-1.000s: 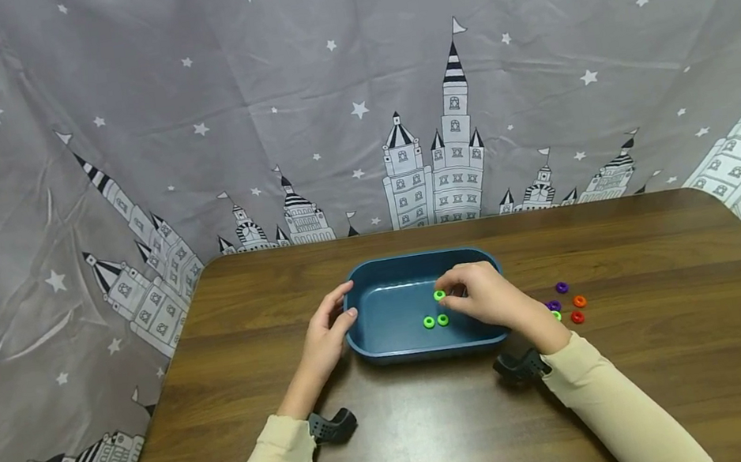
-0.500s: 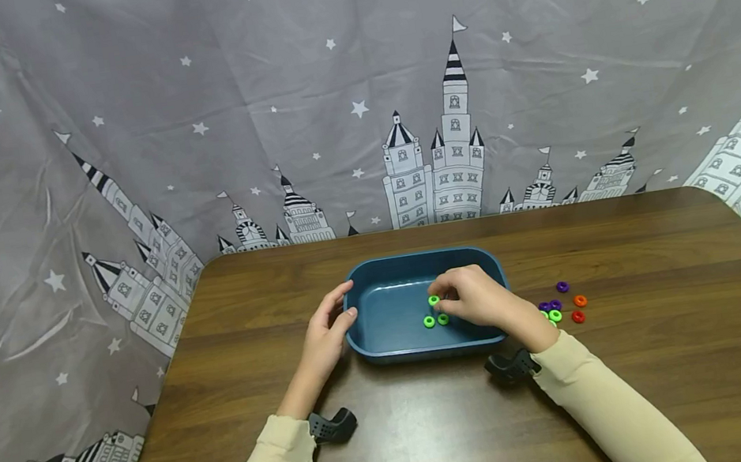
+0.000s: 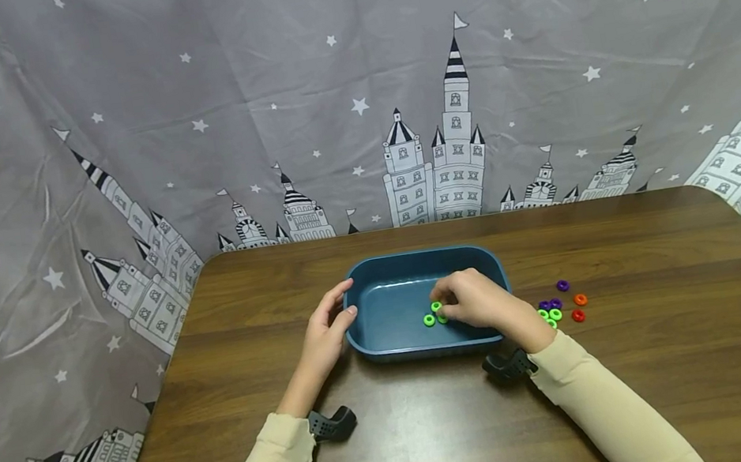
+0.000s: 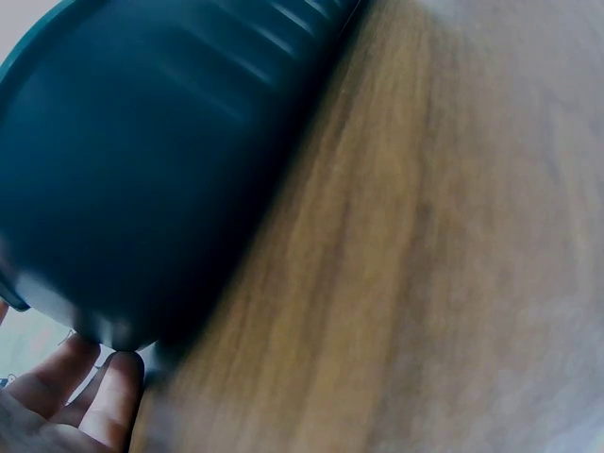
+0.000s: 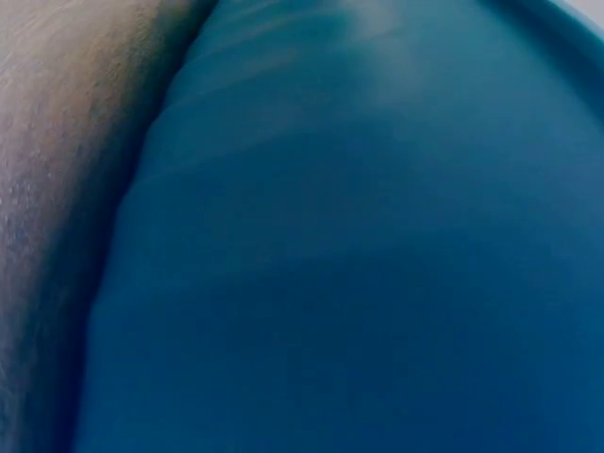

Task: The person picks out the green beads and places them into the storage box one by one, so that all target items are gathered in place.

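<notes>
Placement seems in hand inside the teal tub (image 3: 403, 352), where the right hand (image 3: 477, 300) pinches a lime-green ring (image 3: 436, 309) beside two matching rings (image 3: 430, 323), the left hand (image 3: 319, 342) lying relaxed against the tub's left end, and the next move likely calls for release.

Brown table (image 3: 689, 343) under tray (image 3: 383, 317) and rings (image 3: 556, 318)

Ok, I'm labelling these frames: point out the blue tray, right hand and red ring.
Blue tray (image 3: 390, 313): head view, bare floor.
Right hand (image 3: 477, 298): head view, its back.
Red ring (image 3: 579, 319): head view, near side.
</notes>
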Demonstrator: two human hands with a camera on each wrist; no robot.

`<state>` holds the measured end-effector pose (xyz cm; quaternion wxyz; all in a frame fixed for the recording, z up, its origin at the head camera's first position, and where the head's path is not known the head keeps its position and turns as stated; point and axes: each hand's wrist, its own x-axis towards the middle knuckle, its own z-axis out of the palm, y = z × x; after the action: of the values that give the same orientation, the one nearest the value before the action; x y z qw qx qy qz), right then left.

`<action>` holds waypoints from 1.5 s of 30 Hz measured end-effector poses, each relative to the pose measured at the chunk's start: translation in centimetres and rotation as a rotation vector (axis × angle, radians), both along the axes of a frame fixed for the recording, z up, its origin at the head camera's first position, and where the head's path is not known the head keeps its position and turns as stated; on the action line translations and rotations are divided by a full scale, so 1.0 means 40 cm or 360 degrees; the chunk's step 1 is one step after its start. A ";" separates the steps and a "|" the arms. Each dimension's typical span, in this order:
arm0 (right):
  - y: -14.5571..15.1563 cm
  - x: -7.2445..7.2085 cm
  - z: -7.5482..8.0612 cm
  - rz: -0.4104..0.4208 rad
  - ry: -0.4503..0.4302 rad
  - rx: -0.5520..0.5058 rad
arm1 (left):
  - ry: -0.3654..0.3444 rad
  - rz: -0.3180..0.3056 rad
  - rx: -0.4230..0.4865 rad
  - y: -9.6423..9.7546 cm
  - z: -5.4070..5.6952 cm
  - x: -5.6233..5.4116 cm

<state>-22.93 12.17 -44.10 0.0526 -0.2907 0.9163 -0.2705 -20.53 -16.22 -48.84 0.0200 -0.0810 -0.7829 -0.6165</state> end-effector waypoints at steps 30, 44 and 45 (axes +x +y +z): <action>-0.003 0.001 -0.002 0.0025 -0.0113 0.0047 | 0.0014 -0.0021 0.0005 -0.002 -0.005 -0.003; -0.003 0.004 -0.002 0.0042 -0.0117 0.0034 | 0.0025 -0.0018 -0.0009 -0.002 -0.004 -0.004; -0.003 0.004 -0.002 0.0046 -0.0114 0.0034 | 0.0024 -0.0017 -0.0010 -0.002 -0.003 -0.004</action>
<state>-22.78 12.04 -44.18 0.0923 -0.2936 0.9123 -0.2700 -20.67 -16.29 -48.96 0.0224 -0.0898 -0.7842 -0.6136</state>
